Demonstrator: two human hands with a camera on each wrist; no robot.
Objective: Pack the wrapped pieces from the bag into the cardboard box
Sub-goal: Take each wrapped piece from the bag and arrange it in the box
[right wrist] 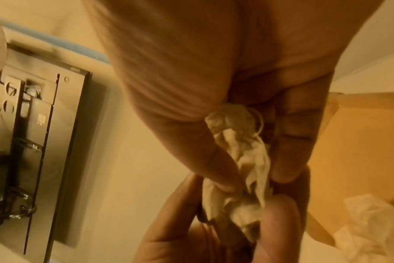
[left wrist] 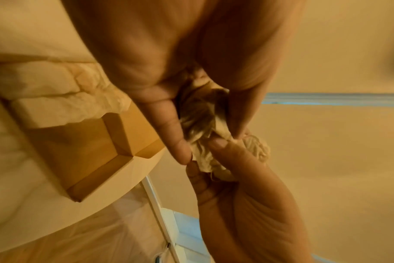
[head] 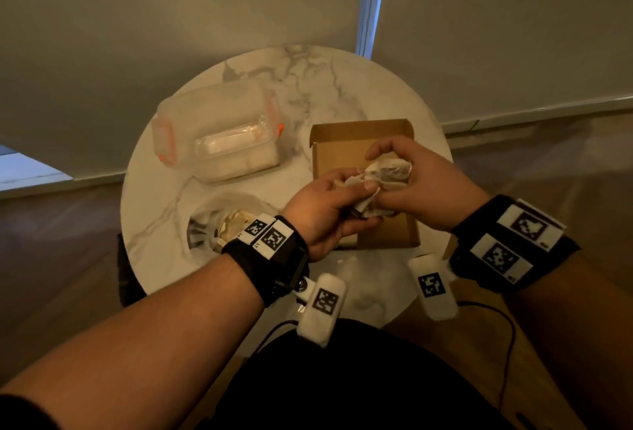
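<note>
Wrapped piece (head: 383, 178): crumpled pale paper, held above the open box (head: 337, 152). My left hand (head: 325, 214) pinches its near end, fingers (left wrist: 180, 142) curled on the paper; my right hand (head: 421, 186) curls round its far end. Bag (head: 219, 224): left of the box, paper inside. Clear tub (head: 219, 135): beyond the bag. All on the marble counter (head: 308, 70).

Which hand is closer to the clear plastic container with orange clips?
Left. The left hand is just right of and nearer the viewer than the plastic container; the right hand is further right, over the cardboard box.
</note>
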